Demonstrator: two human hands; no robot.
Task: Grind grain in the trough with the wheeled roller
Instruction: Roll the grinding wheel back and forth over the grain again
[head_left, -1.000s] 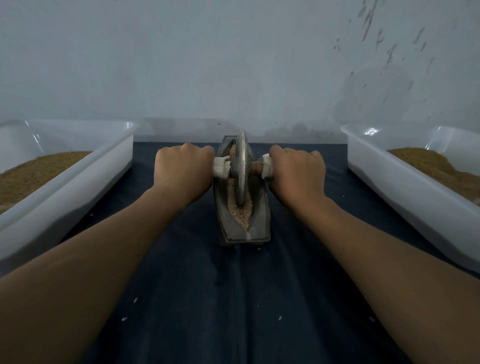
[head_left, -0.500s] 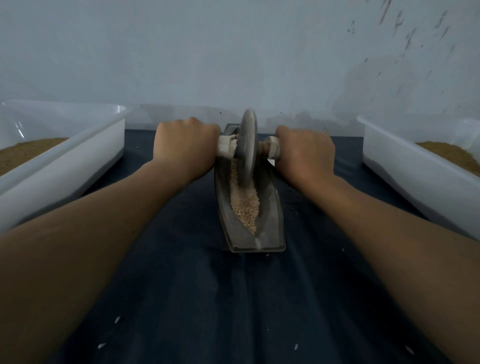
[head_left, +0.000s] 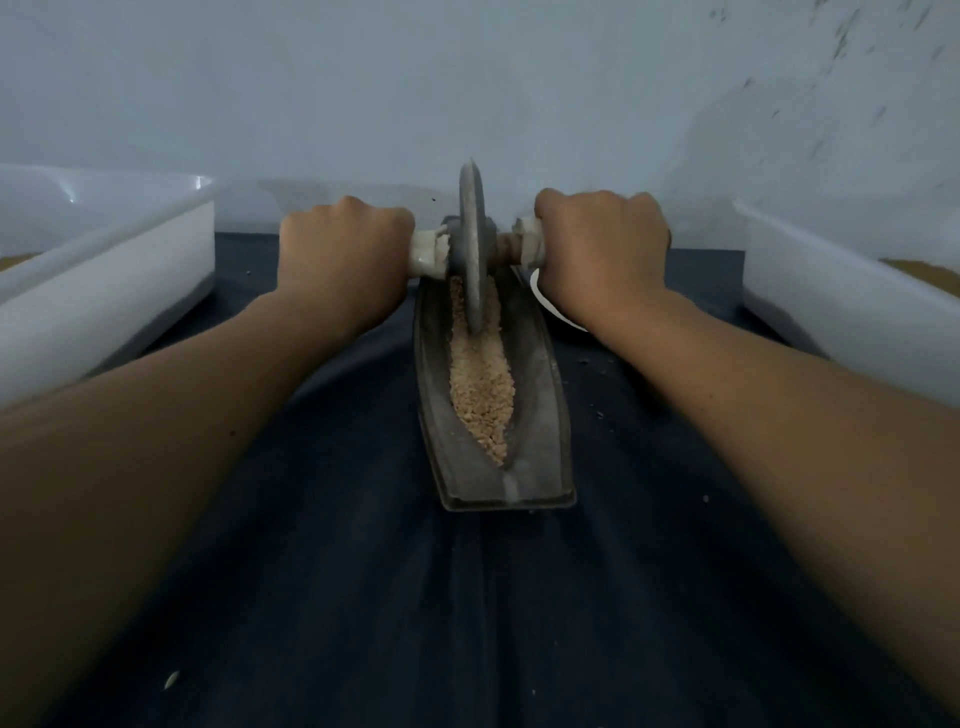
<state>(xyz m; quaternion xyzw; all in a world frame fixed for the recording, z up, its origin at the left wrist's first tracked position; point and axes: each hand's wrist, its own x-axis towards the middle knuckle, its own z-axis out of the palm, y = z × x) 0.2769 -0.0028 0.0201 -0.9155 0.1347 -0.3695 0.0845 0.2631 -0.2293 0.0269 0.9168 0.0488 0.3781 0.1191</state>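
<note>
Both fists grip the axle handles: left hand (head_left: 343, 254) and right hand (head_left: 597, 249), fingers curled around them. The roller (head_left: 474, 249) stands upright at the far end of the trough (head_left: 540, 415), in the grain (head_left: 480, 384)

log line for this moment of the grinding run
phase: grinding | left hand: grips left handle | right hand: grips right handle | wheeled roller: upright, far half of trough | grain: in trough

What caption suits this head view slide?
Left hand and right hand grip the wheeled roller on grain in the trough.
</note>
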